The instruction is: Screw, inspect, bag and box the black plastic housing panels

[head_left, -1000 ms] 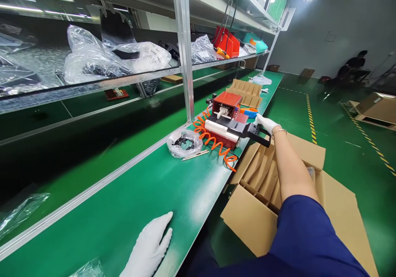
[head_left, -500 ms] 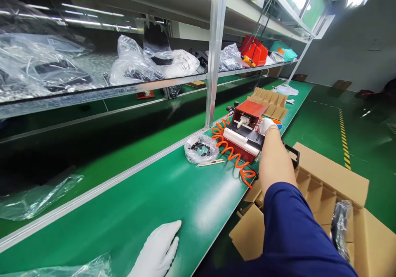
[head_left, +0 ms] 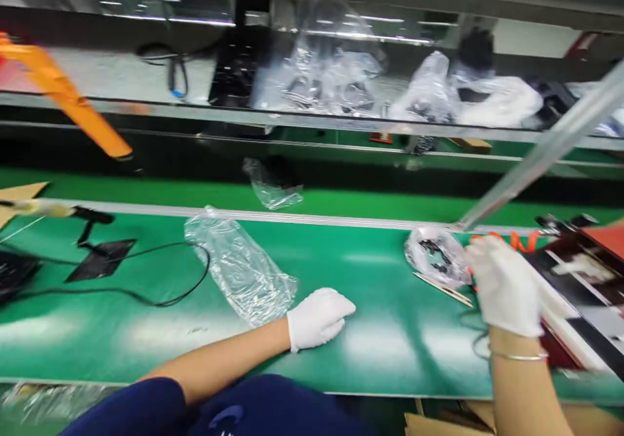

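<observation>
My left hand (head_left: 322,319), in a white glove, lies on the green bench top (head_left: 380,364) with its fingers stretched out and nothing in it. Just left of it lies a flat clear plastic bag (head_left: 244,267). My right hand (head_left: 507,286), gloved too, is raised between an open clear bag of small black parts (head_left: 436,254) and a red and white bench machine (head_left: 565,306). Motion smears its fingers, so I cannot see whether they hold anything. A pair of thin tweezers (head_left: 443,288) sits in front of the bag of parts.
An orange arm (head_left: 73,98) juts out at upper left. Below it, a small stand (head_left: 100,257) and a black cable (head_left: 160,303) occupy the bench. Bagged parts (head_left: 336,78) line the shelf. A metal post (head_left: 546,147) rises at right, near the orange coiled hose (head_left: 526,240).
My view has swung left along the bench. My right hand has left the far side of the machine and come back toward the bag of parts. My left hand still lies on the bench.
</observation>
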`<action>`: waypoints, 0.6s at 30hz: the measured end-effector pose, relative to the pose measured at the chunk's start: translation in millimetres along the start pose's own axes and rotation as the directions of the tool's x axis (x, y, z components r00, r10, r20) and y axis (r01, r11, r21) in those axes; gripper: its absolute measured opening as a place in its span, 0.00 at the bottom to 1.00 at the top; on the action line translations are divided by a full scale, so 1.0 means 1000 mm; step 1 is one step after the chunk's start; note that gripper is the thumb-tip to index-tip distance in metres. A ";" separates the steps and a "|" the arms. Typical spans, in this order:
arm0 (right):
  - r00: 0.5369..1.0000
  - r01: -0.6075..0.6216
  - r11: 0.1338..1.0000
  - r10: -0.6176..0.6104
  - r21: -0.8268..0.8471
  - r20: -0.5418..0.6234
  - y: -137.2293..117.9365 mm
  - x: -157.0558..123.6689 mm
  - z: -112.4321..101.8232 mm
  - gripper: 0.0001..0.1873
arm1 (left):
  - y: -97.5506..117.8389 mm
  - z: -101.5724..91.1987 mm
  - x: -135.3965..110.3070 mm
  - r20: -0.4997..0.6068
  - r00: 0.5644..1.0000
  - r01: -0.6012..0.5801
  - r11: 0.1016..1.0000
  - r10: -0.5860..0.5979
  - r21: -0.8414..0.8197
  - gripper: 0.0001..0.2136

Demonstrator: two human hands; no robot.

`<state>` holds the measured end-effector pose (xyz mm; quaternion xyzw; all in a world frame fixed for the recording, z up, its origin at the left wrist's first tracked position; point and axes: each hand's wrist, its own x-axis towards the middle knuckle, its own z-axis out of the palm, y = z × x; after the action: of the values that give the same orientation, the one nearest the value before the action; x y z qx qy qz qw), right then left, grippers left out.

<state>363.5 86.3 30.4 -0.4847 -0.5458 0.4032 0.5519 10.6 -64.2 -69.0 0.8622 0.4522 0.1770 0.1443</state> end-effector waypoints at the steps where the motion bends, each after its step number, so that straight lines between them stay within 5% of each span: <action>1: 0.989 -0.062 0.997 0.055 0.045 0.134 0.014 -0.007 0.033 0.18 | -0.010 -0.015 -0.007 -0.042 0.996 0.084 0.996 -0.082 0.033 0.14; 5: 0.815 -0.365 0.929 0.349 -0.057 0.463 0.047 -0.020 0.153 0.19 | -0.066 -0.064 -0.060 -0.238 0.852 0.501 0.859 -0.467 0.108 0.22; 9: 0.697 -0.536 0.843 0.480 -0.058 0.532 0.054 -0.003 0.262 0.14 | -0.103 -0.061 -0.115 -0.277 0.715 0.683 0.726 -0.642 0.080 0.28; 12: 0.679 -0.574 0.818 0.501 -0.037 0.537 0.052 0.022 0.341 0.13 | -0.102 -0.042 -0.131 -0.211 0.750 0.646 0.763 -0.627 0.029 0.28; 15: 0.697 -0.584 0.811 0.518 -0.027 0.496 0.048 0.050 0.411 0.17 | -0.108 -0.052 -0.119 -0.170 0.799 0.552 0.816 -0.577 -0.175 0.25; 17: 0.716 -0.582 0.813 0.527 -0.026 0.458 0.046 0.065 0.446 0.21 | -0.131 -0.082 -0.100 -0.251 0.718 0.555 0.751 -0.650 -0.357 0.23; 18: 0.720 -0.584 0.811 0.534 -0.029 0.444 0.046 0.072 0.460 0.22 | -0.150 -0.101 -0.088 -0.294 0.627 0.572 0.683 -0.721 -0.454 0.23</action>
<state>-83.6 209.4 -29.0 -0.4928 -0.4584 0.6780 0.2956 -189.1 -46.3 -55.7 0.5362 0.7204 0.3772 0.2264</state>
